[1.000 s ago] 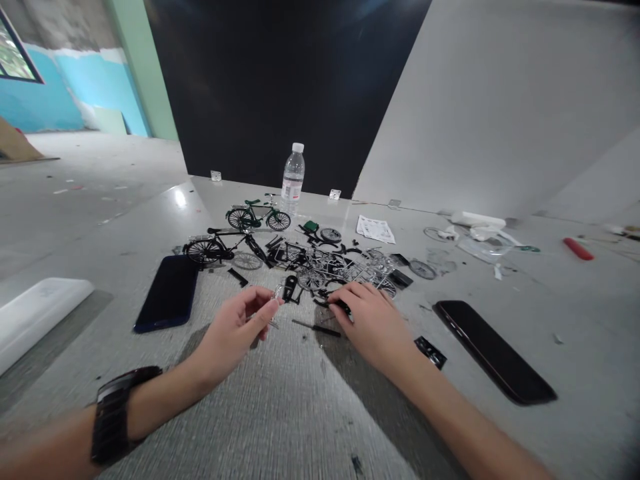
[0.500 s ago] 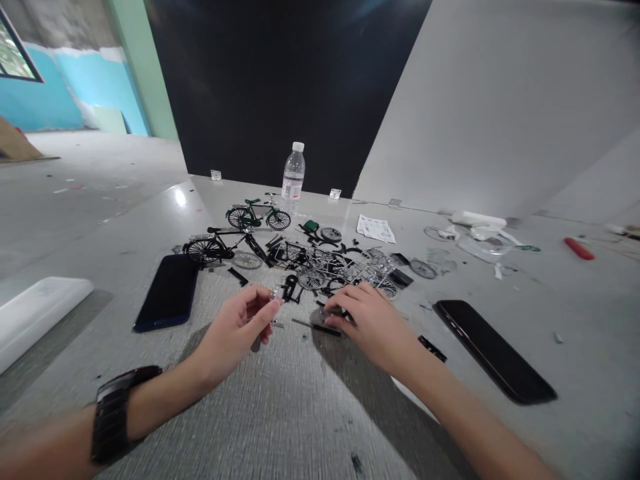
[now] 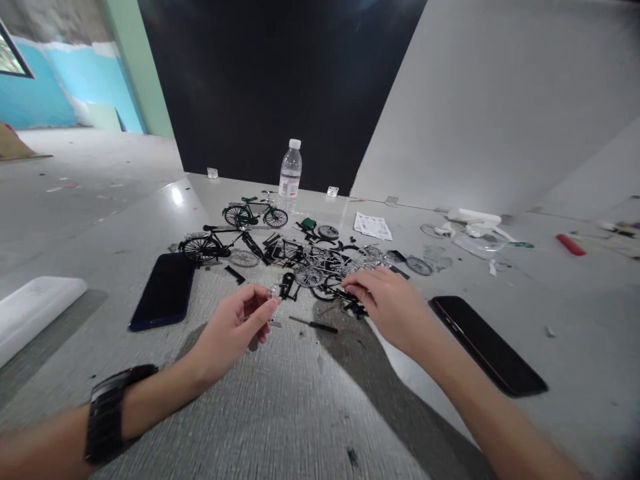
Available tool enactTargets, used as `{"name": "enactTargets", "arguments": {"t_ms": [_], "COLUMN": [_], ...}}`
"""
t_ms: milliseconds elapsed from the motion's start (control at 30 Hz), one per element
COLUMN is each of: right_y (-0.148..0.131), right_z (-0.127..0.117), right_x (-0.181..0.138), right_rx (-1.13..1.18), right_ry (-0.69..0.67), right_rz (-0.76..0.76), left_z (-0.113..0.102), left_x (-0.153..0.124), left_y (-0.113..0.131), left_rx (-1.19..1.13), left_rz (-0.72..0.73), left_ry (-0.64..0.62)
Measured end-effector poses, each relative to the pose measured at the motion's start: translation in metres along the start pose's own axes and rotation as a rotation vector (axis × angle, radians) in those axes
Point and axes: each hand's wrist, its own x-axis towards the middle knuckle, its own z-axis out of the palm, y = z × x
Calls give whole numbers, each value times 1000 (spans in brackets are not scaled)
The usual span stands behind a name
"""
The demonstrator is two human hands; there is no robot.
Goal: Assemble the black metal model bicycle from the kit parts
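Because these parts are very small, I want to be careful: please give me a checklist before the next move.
1. Small silver part pinched in left hand: ok.
2. Right hand has a part in its grip: cannot tell, too small.
3. Screwdriver lying between the hands: ok.
4. Loose bicycle parts separated: not ok, they overlap.
5. Green model bicycle upright: ok.
6. Water bottle upright, capped: ok.

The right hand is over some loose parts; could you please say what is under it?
Under the right hand, small black parts show along its left edge, near the bicycle-part pile. Anything beneath the palm is covered, and I cannot tell whether the hand grips something.
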Motion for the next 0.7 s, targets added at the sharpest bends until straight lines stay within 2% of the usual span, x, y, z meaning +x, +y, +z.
{"name": "enactTargets", "arguments": {"t_ms": [133,433,700], "right_y": [4,-1,-2], "right_z": [-2,33,34], "right_x": [0,3,9], "right_rx": [-1,-78,-137], "right_ry": [-15,79,99], "right_rz": [-44,-130,-154], "left_z": [-1,-1,0], "left_x": [1,0,1], "left_y": [0,-3,0], "left_rx": [15,16,27], "left_rz": [-7,-17,-18], "left_ry": [3,-3,-8]}}
